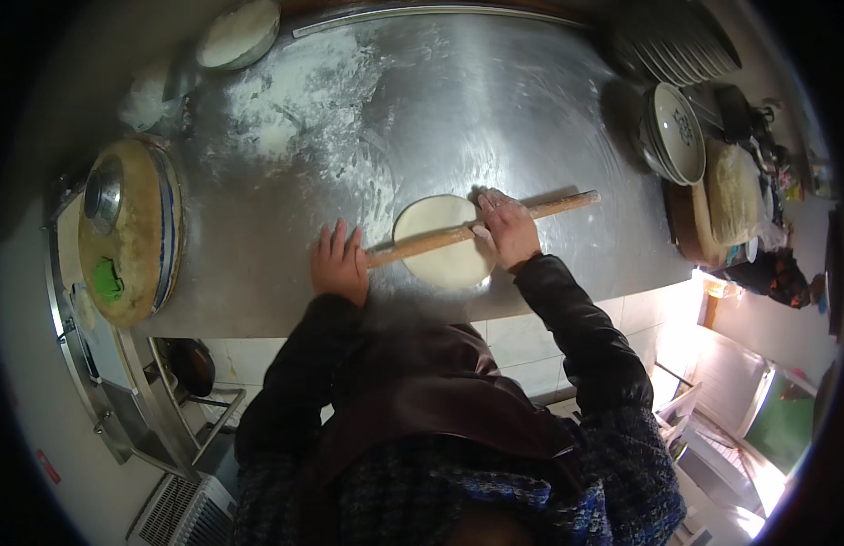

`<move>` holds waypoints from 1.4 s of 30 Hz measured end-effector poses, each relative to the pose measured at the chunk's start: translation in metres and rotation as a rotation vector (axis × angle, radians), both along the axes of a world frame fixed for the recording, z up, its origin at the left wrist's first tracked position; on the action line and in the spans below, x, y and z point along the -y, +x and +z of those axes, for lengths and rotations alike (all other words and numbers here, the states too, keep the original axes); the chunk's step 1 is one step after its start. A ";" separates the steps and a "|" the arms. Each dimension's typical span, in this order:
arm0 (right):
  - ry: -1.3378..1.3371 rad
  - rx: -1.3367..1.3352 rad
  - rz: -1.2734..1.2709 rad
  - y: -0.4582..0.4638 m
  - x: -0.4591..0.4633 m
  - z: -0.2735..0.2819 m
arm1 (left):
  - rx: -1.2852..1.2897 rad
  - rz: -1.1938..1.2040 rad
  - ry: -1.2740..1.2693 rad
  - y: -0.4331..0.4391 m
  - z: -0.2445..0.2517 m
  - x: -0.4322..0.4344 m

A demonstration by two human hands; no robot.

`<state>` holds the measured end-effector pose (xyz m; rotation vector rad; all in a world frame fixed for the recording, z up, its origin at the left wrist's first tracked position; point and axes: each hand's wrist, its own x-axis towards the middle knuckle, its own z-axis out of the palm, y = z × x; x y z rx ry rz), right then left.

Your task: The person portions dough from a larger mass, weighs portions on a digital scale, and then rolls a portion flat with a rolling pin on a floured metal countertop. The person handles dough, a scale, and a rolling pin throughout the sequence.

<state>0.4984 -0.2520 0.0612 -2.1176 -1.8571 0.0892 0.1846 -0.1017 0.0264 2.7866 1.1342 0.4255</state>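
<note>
A round, flat sheet of dough [439, 266] lies on the stainless steel table [244, 286]. Across it, slanting up to the right, is a wooden rolling pin [435, 241]. My right hand [507, 228] rests over the pin near the dough's right edge, its fingertips dusted with flour; the pin's right end sticks out beyond it. At the pin's left end is my left hand [339, 264], palm down with the fingers somewhat spread. How firmly it holds the pin is hidden under the palm.
White flour [306, 95] is scattered on the table's far left. A bowl of flour [239, 37] stands behind it. A round wooden lid [132, 273] with a metal bowl and a green object sits left. At right are stacked patterned bowls [678, 133] and a plastic-wrapped bundle [734, 194].
</note>
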 end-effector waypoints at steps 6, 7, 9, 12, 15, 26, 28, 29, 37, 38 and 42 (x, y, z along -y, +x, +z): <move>-0.211 0.132 -0.119 0.021 -0.102 -0.016 | -0.241 0.160 -0.066 0.042 0.014 -0.050; -0.177 0.146 -0.128 0.030 -0.118 -0.021 | -0.150 0.156 -0.076 0.047 0.007 -0.067; -0.100 0.112 -0.129 0.036 -0.137 -0.025 | 0.006 0.161 -0.104 0.048 -0.004 -0.087; -0.119 0.091 -0.072 0.020 -0.092 -0.024 | -0.111 0.203 -0.123 0.027 -0.010 -0.024; -0.052 0.084 -0.001 0.011 -0.026 -0.015 | -0.258 0.280 -0.268 0.018 0.009 0.056; 0.033 0.081 -0.019 0.029 -0.184 -0.033 | -0.126 0.301 -0.006 0.038 0.005 -0.063; -0.022 0.156 -0.022 0.022 -0.111 -0.027 | -0.169 0.245 -0.108 0.029 0.005 0.004; -0.057 0.065 0.030 0.023 -0.079 -0.019 | -0.211 0.210 -0.187 0.025 0.006 0.039; 0.002 0.087 0.012 0.038 -0.177 -0.025 | -0.240 0.308 -0.080 0.051 0.011 -0.068; 0.041 0.052 -0.018 0.042 -0.195 -0.031 | -0.224 0.309 -0.045 0.051 0.010 -0.083; 0.025 0.137 0.040 0.031 -0.144 -0.026 | -0.158 0.175 -0.007 0.046 0.011 -0.042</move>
